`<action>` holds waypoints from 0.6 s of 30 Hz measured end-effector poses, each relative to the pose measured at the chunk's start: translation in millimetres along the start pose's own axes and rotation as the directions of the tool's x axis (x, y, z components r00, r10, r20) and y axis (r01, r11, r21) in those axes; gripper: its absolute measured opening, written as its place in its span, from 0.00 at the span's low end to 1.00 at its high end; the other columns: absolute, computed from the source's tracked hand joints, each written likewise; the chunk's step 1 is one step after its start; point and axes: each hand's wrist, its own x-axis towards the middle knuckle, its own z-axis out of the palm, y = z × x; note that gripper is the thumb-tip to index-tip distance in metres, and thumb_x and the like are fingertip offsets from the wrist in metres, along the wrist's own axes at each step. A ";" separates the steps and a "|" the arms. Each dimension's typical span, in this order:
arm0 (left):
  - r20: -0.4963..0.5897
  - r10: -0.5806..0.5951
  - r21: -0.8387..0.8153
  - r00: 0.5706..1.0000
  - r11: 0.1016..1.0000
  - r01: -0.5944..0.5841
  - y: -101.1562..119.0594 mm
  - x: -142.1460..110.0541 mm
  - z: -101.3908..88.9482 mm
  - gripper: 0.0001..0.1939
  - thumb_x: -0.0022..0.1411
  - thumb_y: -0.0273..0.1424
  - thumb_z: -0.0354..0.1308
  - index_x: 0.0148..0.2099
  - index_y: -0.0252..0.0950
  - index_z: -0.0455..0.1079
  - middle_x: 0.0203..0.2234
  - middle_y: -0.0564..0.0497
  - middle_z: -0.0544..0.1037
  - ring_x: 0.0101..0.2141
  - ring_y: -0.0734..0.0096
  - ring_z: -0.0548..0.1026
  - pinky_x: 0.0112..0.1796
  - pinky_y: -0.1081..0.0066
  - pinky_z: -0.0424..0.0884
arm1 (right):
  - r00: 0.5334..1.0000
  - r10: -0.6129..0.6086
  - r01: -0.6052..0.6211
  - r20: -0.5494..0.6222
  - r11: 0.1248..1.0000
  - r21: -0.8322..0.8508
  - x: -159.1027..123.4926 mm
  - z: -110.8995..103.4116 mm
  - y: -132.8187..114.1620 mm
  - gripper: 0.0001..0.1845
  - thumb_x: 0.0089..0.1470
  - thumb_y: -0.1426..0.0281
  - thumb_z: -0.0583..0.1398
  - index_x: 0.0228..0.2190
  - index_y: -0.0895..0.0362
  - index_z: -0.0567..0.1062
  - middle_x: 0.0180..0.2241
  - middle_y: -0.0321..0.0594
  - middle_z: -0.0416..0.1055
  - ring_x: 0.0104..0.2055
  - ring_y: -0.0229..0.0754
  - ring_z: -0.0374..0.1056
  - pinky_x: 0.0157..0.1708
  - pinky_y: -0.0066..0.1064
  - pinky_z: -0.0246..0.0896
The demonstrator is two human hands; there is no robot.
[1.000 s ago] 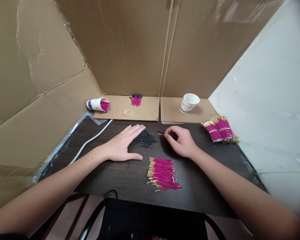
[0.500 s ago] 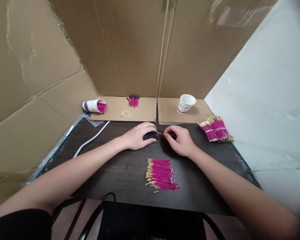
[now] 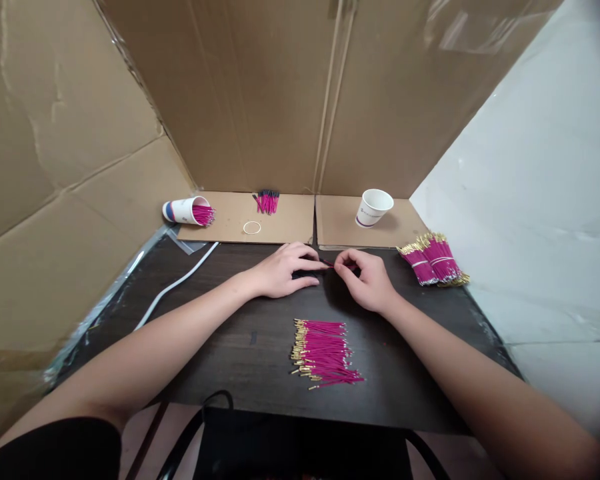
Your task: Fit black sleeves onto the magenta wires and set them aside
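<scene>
My right hand pinches a thin pink wire between thumb and fingertips; most of the wire is hidden by the hand. Facing it, my left hand rests low on the dark table with fingers apart, its index finger stretched to the wire's end. Small black pieces lie under the left palm, mostly covered. Nearer to me, a row of loose pink wires lies flat, gold terminals to the left and bare silvery tips to the right.
A tipped paper cup holds pink wires. Beyond the hands are black-ended pink wires, a rubber band and an upright paper cup. Banded wire bundles lie right, a white cable left. Cardboard walls stand behind.
My left index finger has extended to the right, to the end of the wire. The left hand now covers more of the black pieces. My right hand has shifted slightly right.
</scene>
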 end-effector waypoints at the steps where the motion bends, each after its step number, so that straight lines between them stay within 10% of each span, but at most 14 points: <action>1: 0.021 0.001 0.014 1.000 1.000 -0.002 0.7 0.6 -0.2 0.21 0.80 0.42 0.64 0.70 0.48 0.80 0.62 0.41 0.80 0.63 0.48 0.75 0.66 0.46 0.70 | 1.000 0.015 -0.015 -0.002 1.000 0.017 0.2 -0.5 0.5 0.08 0.66 0.66 0.63 0.33 0.53 0.79 0.31 0.38 0.79 0.32 0.44 0.73 0.37 0.36 0.67; 18: 0.086 -0.031 0.148 0.996 0.989 0.018 14.6 5.8 0.3 0.23 0.79 0.46 0.62 0.70 0.44 0.77 0.62 0.39 0.76 0.62 0.44 0.71 0.65 0.43 0.66 | 0.994 0.086 -0.082 -0.073 0.995 0.050 1.9 -2.0 1.5 0.10 0.66 0.64 0.64 0.32 0.53 0.80 0.30 0.37 0.79 0.32 0.43 0.72 0.37 0.35 0.66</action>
